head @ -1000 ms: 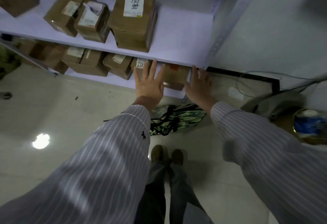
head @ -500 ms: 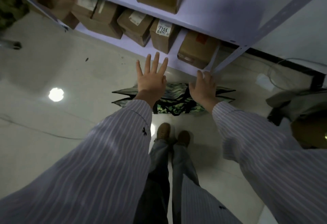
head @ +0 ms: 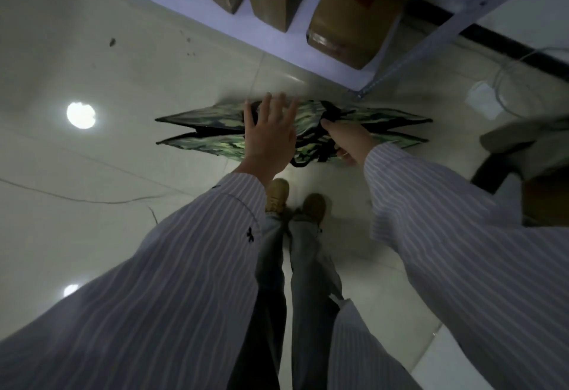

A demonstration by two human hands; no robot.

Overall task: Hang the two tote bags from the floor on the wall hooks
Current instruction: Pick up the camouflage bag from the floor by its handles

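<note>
Two green camouflage tote bags lie flat side by side on the pale floor: the farther tote bag (head: 378,116) and the nearer tote bag (head: 203,143), both with black straps (head: 311,155). My left hand (head: 271,134) hovers over their middle, fingers spread, holding nothing. My right hand (head: 348,140) is curled on the black straps at the bags' centre. No wall hooks are in view.
A white shelf rack (head: 335,78) with several cardboard boxes (head: 351,23) stands just beyond the bags. A white adapter (head: 483,103) and cable lie at right, next to a dark object (head: 529,149). My feet (head: 295,201) stand right before the bags.
The view has tilted down from the shelves to the floor. Both hands dropped onto the bags; the right hand went from flat and spread to curled on the straps.
</note>
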